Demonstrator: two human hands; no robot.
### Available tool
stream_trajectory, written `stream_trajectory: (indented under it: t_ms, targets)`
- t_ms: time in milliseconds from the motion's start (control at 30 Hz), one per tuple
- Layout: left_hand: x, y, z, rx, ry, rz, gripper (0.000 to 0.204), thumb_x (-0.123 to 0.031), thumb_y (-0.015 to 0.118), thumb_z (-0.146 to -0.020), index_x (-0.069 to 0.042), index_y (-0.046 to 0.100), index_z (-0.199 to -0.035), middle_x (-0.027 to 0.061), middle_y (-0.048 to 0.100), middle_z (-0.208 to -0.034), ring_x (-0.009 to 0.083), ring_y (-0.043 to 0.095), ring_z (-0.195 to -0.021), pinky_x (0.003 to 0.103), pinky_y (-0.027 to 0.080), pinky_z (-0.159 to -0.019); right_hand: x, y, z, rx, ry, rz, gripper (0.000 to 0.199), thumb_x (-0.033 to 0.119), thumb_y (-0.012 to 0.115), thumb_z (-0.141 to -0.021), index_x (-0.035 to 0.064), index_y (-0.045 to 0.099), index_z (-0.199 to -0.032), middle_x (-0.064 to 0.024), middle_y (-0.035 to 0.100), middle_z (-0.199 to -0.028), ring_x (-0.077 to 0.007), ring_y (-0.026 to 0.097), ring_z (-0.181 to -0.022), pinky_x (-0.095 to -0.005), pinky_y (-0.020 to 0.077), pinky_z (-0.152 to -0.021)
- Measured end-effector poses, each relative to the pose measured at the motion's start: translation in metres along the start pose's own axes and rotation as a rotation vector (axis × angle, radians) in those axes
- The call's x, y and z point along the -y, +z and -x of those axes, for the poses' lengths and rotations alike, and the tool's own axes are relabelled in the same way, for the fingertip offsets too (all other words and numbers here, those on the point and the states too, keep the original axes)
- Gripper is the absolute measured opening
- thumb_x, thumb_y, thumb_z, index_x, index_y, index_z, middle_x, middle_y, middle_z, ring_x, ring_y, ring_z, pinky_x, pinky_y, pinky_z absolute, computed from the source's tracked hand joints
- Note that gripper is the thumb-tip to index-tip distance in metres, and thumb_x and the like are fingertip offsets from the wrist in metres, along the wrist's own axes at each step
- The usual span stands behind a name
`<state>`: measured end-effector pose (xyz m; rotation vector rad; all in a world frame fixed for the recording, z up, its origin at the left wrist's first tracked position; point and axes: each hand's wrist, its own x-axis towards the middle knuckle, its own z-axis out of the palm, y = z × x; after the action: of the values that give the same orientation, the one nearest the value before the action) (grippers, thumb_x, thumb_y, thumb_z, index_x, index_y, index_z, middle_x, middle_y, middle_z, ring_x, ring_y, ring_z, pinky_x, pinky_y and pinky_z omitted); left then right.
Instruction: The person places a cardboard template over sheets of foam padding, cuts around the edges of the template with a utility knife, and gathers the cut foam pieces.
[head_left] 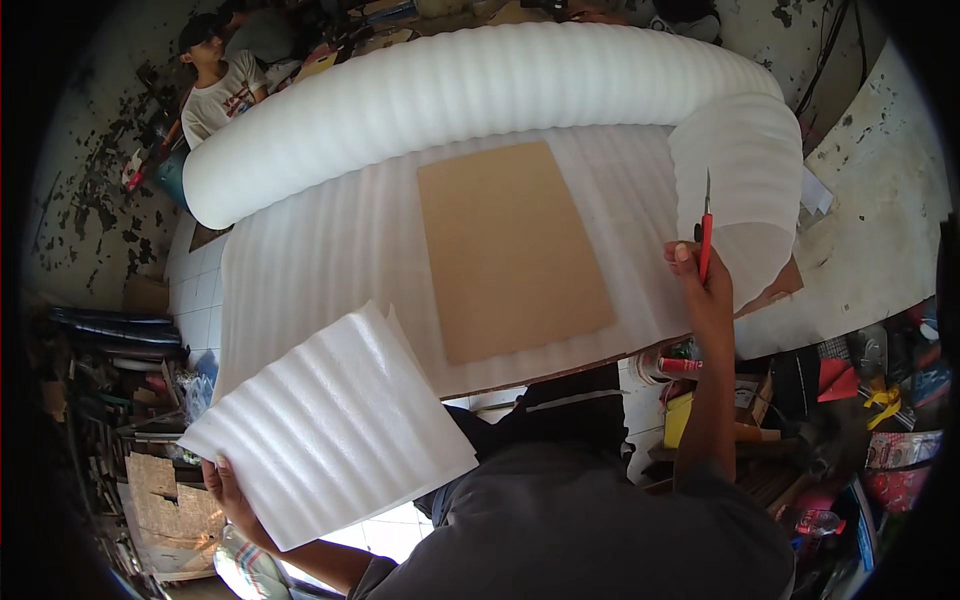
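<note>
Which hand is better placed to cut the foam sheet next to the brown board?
The right hand, probably. It grips the red scissors, blades up over the foam sheet just right of the brown board. The left hand is occupied, holding a cut foam piece off to the left.

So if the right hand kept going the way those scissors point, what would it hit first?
Probably the loose end of the white foam roll: the red scissors in the right hand point up at it. Depth is unclear, so the blades may pass just in front.
</note>
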<state>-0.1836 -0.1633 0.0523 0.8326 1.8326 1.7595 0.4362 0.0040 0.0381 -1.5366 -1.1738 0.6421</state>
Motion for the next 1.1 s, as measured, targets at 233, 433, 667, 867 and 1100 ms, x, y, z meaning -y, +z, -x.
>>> stream_trajectory:
  t_ms: [233,433,667,867,1100]
  targets:
    - [0.005,-0.006,-0.01,-0.27,-0.011,-0.235,0.058,-0.051,0.055,-0.103,-0.01,0.05,-0.144,0.0191,0.064,-0.122,0.0227,0.07,-0.102,0.038,0.065,-0.078,-0.04,-0.072,-0.034,-0.461,-0.322,0.356,0.047,0.043,0.057,-0.107,-0.0031,0.066,-0.115,-0.0023,0.06,-0.084,-0.0125,0.052,-0.081,-0.0282,0.045,-0.078]
    - [-0.004,0.062,-0.013,-0.033,-0.053,-0.127,0.06,-0.055,0.055,-0.103,-0.01,0.052,-0.142,0.0163,0.063,-0.122,0.0207,0.07,-0.102,0.036,0.064,-0.081,-0.088,-0.146,-0.041,-0.644,-0.068,0.146,0.048,0.044,0.058,-0.107,-0.0024,0.061,-0.099,0.0024,0.044,-0.081,-0.0116,0.043,-0.075,-0.0282,0.0357,-0.067]
    - [-0.002,0.184,-0.002,0.256,-0.056,0.15,0.042,-0.032,0.056,-0.107,-0.005,0.058,-0.139,0.0125,0.069,-0.12,0.0165,0.07,-0.097,0.031,0.059,-0.082,-0.134,-0.167,-0.036,-0.888,-0.008,-0.543,0.062,0.039,0.062,-0.104,-0.0093,0.04,-0.138,-0.0223,0.056,-0.131,-0.0304,0.063,-0.113,-0.0449,0.0517,-0.099]
    - [-0.014,0.256,0.021,0.647,-0.069,0.309,0.045,-0.022,0.061,-0.105,0.002,0.052,-0.142,0.0137,0.068,-0.126,0.0182,0.064,-0.115,0.033,0.052,-0.099,-0.137,-0.166,-0.025,-1.0,0.034,-0.809,0.057,0.029,0.058,-0.105,-0.0062,0.036,-0.144,-0.0286,0.056,-0.136,-0.0384,0.061,-0.122,-0.0515,0.0516,-0.103]
    - [-0.036,0.333,0.03,0.986,-0.189,0.161,0.053,-0.023,0.061,-0.105,-0.006,0.041,-0.151,0.0118,0.064,-0.134,0.0208,0.067,-0.116,0.037,0.06,-0.09,-0.127,-0.163,0.0,-0.964,0.027,-0.84,0.052,0.026,0.055,-0.105,-0.0077,0.039,-0.142,-0.0278,0.063,-0.129,-0.0361,0.062,-0.121,-0.0484,0.0511,-0.104]
